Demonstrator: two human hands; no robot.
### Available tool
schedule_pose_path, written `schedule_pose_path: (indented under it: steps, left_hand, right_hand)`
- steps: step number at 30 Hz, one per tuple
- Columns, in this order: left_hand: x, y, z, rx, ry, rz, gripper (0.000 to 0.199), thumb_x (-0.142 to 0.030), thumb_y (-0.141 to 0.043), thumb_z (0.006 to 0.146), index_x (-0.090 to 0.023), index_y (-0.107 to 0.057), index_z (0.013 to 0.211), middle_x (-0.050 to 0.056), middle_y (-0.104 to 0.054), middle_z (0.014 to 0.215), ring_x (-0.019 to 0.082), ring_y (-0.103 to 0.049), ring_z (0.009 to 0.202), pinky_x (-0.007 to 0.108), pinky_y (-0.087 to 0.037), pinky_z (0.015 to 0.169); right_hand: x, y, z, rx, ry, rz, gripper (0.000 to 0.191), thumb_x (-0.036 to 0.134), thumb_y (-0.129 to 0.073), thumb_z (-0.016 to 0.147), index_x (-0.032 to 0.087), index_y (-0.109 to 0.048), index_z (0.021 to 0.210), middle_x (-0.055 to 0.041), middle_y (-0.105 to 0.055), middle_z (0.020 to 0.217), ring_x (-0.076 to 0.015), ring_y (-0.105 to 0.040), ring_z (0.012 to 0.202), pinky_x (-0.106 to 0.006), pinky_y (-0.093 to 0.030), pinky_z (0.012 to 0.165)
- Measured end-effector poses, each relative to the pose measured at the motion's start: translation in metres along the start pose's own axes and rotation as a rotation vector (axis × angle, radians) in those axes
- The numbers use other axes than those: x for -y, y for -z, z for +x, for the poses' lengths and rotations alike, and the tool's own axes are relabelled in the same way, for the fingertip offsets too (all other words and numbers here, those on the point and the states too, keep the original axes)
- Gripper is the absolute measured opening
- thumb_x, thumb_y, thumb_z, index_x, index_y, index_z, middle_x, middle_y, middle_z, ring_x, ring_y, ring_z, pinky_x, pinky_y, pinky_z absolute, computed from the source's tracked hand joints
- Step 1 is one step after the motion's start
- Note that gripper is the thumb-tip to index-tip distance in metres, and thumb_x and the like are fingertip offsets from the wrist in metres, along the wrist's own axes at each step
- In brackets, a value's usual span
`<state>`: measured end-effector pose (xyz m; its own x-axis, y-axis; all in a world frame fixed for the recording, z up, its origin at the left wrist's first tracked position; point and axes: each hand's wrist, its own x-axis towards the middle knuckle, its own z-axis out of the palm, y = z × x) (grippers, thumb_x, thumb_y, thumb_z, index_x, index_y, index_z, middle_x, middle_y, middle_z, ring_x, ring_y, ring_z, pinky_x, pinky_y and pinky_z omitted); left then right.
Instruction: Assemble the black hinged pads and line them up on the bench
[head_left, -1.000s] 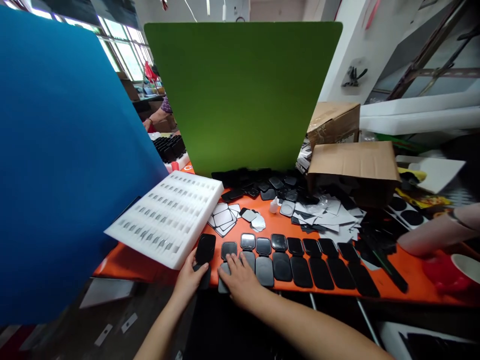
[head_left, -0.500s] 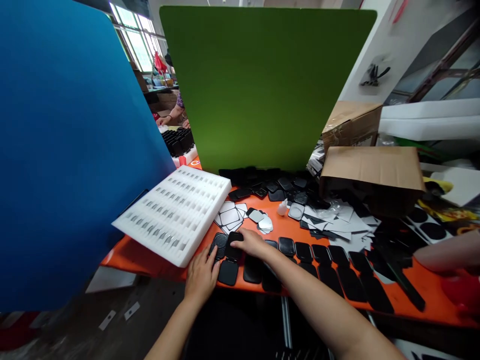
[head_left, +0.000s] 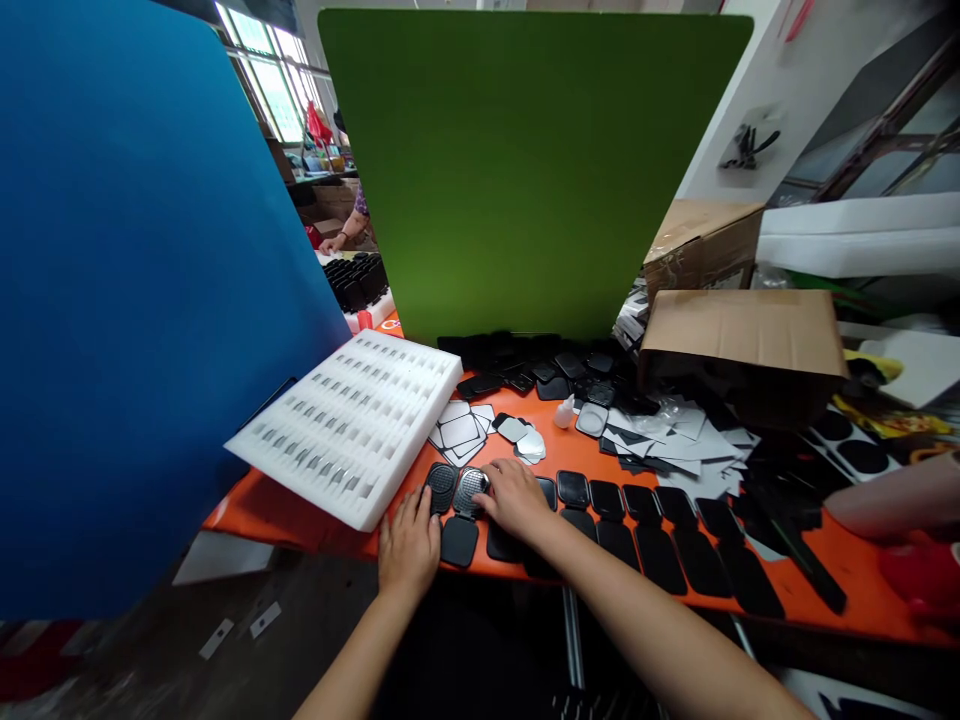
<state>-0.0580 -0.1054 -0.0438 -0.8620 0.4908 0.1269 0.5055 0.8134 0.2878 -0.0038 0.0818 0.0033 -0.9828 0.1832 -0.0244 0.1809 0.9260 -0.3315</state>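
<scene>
case (head_left: pixel 444 484): black (seemingly grid-patterned) | table (head_left: pixel 562 450): orange | tray (head_left: pixel 417 432): white | panel (head_left: pixel 536 180): green

Glares white at the window (head_left: pixel 274 95) upper left, falls moderately bright across the orange table (head_left: pixel 570 450), glints silvery off the ridged piece (head_left: pixel 470 489), sinks to murky shadow beneath, and stretches and softens toward the right edge, smearing the red object (head_left: pixel 911 580).

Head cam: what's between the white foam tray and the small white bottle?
In the head view, white cards with dark outlines lie next to the tray, then pale grey rounded pieces toward the bottle.
</scene>
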Motion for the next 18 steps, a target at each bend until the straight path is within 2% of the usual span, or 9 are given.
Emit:
schedule_pose_path:
  steps: [2,4,6,8,10,11,13,15,18]
  left_hand:
    - [-0.002,-0.001,0.001,0.000,0.016,-0.002,0.047,-0.026,-0.031,0.085,-0.017,-0.031,0.131,0.012,-0.037,0.133,0.027,-0.030,0.122,0.049,-0.017,0.100]
    - [-0.005,-0.002,0.002,0.002,0.025,0.006,0.047,-0.026,-0.030,0.085,-0.015,-0.031,0.131,0.013,-0.037,0.133,0.027,-0.030,0.122,0.049,-0.016,0.101]
    - [-0.007,-0.001,0.003,0.006,0.034,0.019,0.047,-0.026,-0.029,0.085,-0.013,-0.031,0.131,0.014,-0.036,0.133,0.027,-0.030,0.122,0.050,-0.016,0.100]
    - [-0.010,0.002,0.003,-0.003,0.043,0.030,0.047,-0.027,-0.029,0.086,-0.013,-0.031,0.131,0.014,-0.030,0.137,0.028,-0.026,0.124,0.052,-0.016,0.099]
    - [-0.012,0.008,0.002,-0.006,-0.009,0.019,0.047,-0.029,-0.029,0.086,-0.016,-0.031,0.131,0.011,-0.022,0.140,0.028,-0.019,0.127,0.052,-0.015,0.100]
    - [-0.013,0.012,0.001,0.015,-0.080,0.003,0.046,-0.030,-0.030,0.086,-0.019,-0.031,0.131,0.008,-0.020,0.141,0.027,-0.016,0.128,0.051,-0.013,0.101]
    - [-0.015,0.018,0.001,0.112,-0.282,-0.044,0.047,-0.033,-0.034,0.085,-0.025,-0.029,0.131,0.003,-0.020,0.141,0.023,-0.014,0.129,0.047,-0.009,0.103]
    - [-0.018,0.023,0.002,0.235,-0.445,-0.084,0.050,-0.037,-0.040,0.083,-0.031,-0.028,0.131,0.000,-0.023,0.140,0.023,-0.015,0.129,0.046,-0.004,0.104]
    - [-0.023,0.022,0.004,0.305,-0.464,-0.099,0.049,-0.037,-0.044,0.081,-0.036,-0.030,0.128,-0.001,-0.028,0.138,0.025,-0.018,0.128,0.051,0.003,0.101]
  right_hand:
    - [-0.006,-0.009,-0.023,0.028,0.042,-0.031,0.065,0.057,-0.048,0.072,0.019,-0.039,0.123,-0.0133,-0.036,0.131,-0.0292,-0.025,0.122,-0.046,-0.011,0.099]
    - [-0.007,-0.021,-0.045,0.097,0.092,-0.062,0.088,0.062,-0.058,0.059,0.018,-0.031,0.130,-0.0157,-0.022,0.138,-0.0340,-0.014,0.126,-0.051,-0.003,0.100]
    - [-0.004,-0.030,-0.063,0.135,0.145,-0.087,0.096,0.051,-0.069,0.052,0.018,-0.027,0.132,-0.0168,-0.016,0.140,-0.0356,-0.011,0.126,-0.051,-0.003,0.100]
    - [0.002,-0.030,-0.075,0.126,0.182,-0.080,0.089,0.033,-0.070,0.055,0.016,-0.028,0.132,-0.0175,-0.017,0.140,-0.0352,-0.015,0.126,-0.049,-0.010,0.100]
    - [0.006,-0.015,-0.083,0.108,0.212,-0.007,0.073,0.021,-0.062,0.063,0.017,-0.032,0.130,-0.0158,-0.027,0.137,-0.0324,-0.025,0.123,-0.045,-0.020,0.098]
    - [0.005,-0.003,-0.084,0.098,0.220,0.056,0.063,0.019,-0.057,0.068,0.019,-0.036,0.127,-0.0136,-0.035,0.133,-0.0297,-0.033,0.119,-0.042,-0.026,0.095]
    - [-0.002,0.025,-0.081,0.068,0.198,0.206,0.041,0.019,-0.044,0.079,0.024,-0.046,0.119,-0.0071,-0.054,0.116,-0.0222,-0.049,0.105,-0.035,-0.034,0.088]
    - [-0.015,0.047,-0.068,0.045,0.107,0.353,0.027,0.028,-0.041,0.083,0.025,-0.054,0.107,-0.0034,-0.062,0.098,-0.0185,-0.056,0.089,-0.029,-0.040,0.077]
    - [-0.034,0.053,-0.038,0.136,0.035,0.502,0.027,0.038,-0.049,0.079,0.021,-0.056,0.099,-0.0017,-0.062,0.088,-0.0161,-0.057,0.077,-0.024,-0.041,0.065]
